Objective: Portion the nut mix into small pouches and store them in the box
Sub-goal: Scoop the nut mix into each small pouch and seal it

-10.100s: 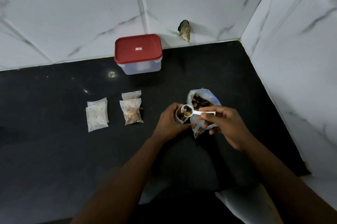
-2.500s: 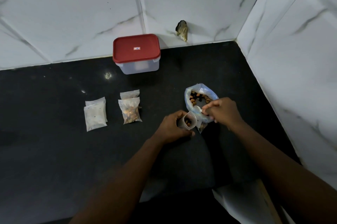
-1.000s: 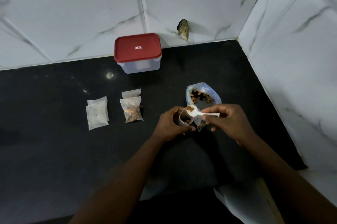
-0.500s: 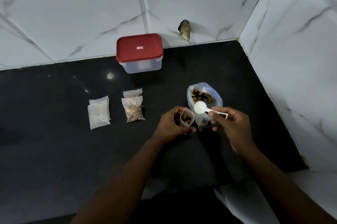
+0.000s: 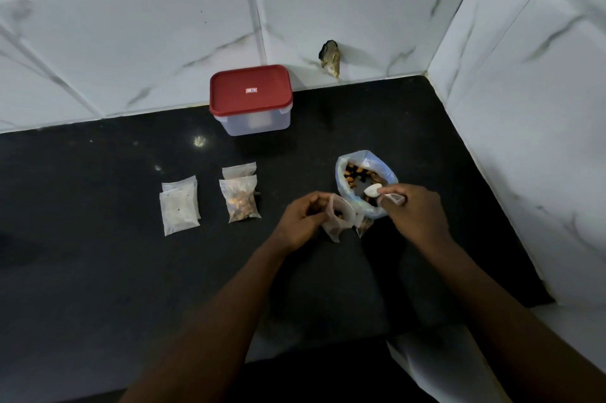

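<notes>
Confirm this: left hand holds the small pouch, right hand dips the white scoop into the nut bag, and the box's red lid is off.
Not quite. The head view shows the red lid on the box, not off. The rest stands.

Free: front counter (image 5: 98, 304), left of the arms.
Back: box (image 5: 251, 100) against back wall (image 5: 131, 41).
Left: empty pouches (image 5: 179, 207), filled pouches (image 5: 241, 197).
Right: side wall (image 5: 524, 140).

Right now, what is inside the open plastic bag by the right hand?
The bag holds mixed nuts, orange-brown and dark, and the bowl of the white scoop that the right hand holds. The bag's wall hides how deep the mix goes.
</notes>
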Demonstrator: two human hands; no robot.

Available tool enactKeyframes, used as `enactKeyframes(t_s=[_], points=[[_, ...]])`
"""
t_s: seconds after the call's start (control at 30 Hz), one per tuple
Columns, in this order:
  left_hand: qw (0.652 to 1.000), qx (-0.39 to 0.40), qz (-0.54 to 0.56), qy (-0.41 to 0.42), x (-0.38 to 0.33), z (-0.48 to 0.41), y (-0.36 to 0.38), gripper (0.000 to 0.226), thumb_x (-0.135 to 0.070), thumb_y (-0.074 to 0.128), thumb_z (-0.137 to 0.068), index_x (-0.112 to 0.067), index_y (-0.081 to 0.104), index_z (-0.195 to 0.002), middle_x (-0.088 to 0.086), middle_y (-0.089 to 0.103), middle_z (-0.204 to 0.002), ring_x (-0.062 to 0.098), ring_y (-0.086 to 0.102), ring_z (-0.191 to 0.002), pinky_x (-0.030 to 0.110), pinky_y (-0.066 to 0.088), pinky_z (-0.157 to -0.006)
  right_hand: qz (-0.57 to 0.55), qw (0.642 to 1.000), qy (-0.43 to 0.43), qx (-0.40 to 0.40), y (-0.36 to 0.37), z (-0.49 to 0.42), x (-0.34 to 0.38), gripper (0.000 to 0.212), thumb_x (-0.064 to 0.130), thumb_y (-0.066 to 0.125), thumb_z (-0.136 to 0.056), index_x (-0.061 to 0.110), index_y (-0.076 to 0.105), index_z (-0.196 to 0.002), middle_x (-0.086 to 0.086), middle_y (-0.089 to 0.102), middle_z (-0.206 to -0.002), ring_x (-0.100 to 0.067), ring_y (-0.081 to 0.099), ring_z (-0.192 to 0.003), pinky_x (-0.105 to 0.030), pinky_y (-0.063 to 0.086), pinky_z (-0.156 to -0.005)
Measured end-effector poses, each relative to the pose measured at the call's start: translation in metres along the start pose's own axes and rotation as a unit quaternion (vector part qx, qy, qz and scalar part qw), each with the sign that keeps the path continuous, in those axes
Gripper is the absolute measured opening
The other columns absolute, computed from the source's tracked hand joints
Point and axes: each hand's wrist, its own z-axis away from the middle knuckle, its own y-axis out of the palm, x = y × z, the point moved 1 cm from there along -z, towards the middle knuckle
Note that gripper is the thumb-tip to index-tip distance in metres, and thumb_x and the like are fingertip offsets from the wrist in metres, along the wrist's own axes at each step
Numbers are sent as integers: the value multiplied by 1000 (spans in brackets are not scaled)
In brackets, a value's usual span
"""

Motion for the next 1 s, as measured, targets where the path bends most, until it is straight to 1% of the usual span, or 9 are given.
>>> enactKeyframes(t_s=[0.07,0.13,0.23,0.37,0.47,0.73,0.83,0.93,1.0], points=[[1000,-22,-11,-1,2,0,-1,26,-11,68,-97,-23,69,-120,-2,74,-115,12,71,-109,44,57,-100,76,995,-41,-47,1,7,2,29,24,75,-88,29,72,-116,5,69,-125,-16,61,-117,-42,52,-96],[999,-28,-17,0,3,1,-2,23,-13,70,-96,-22,70,-117,-1,75,-111,11,73,-103,43,60,-96,54,993,-73,-75,1,15,3,32,20,78,-85,29,72,-115,6,65,-132,-17,56,-124,-50,49,-103],[999,-30,-25,0,4,4,-3,18,-19,70,-97,-19,71,-115,0,76,-108,10,75,-99,43,61,-92,-67,988,-125,-63,5,28,5,34,12,78,-84,28,72,-114,13,69,-120,-2,61,-115,-35,53,-100],[998,-56,-38,14,7,8,-6,15,-24,70,-98,-18,73,-111,-1,76,-105,11,74,-97,44,61,-91,-123,990,-72,-18,20,42,11,38,13,81,-82,25,71,-117,12,71,-107,3,67,-91,-22,58,-82],[998,-60,1,15,8,14,-9,15,-23,67,-100,-16,73,-112,2,77,-107,15,75,-101,47,60,-93,-164,986,-39,14,30,43,17,38,21,84,-81,28,70,-116,17,71,-107,4,67,-92,-12,52,-78],[992,-75,94,37,4,38,-26,17,-18,64,-101,-8,74,-110,11,78,-104,31,74,-101,45,60,-92,-261,960,-9,105,47,39,40,18,29,79,-87,27,76,-104,10,75,-98,-2,69,-92,-24,54,-83],[990,-84,104,46,5,48,-33,17,-19,67,-99,-8,76,-108,11,78,-101,26,75,-95,42,61,-87,-282,952,-29,118,52,41,50,13,22,78,-88,24,76,-101,9,77,-97,-6,71,-93,-24,55,-84],[988,-97,104,54,8,57,-42,18,-23,70,-96,-11,77,-107,10,79,-101,30,75,-95,40,60,-84,-272,950,-44,149,61,43,58,10,18,75,-90,22,77,-99,8,77,-98,-6,71,-95,-27,56,-88],[988,-108,92,55,10,63,-47,15,-21,70,-97,-10,78,-104,7,79,-98,25,75,-91,32,61,-79,-271,948,-38,162,67,44,64,9,16,73,-92,20,76,-99,6,76,-98,-6,71,-95,-28,57,-89]])
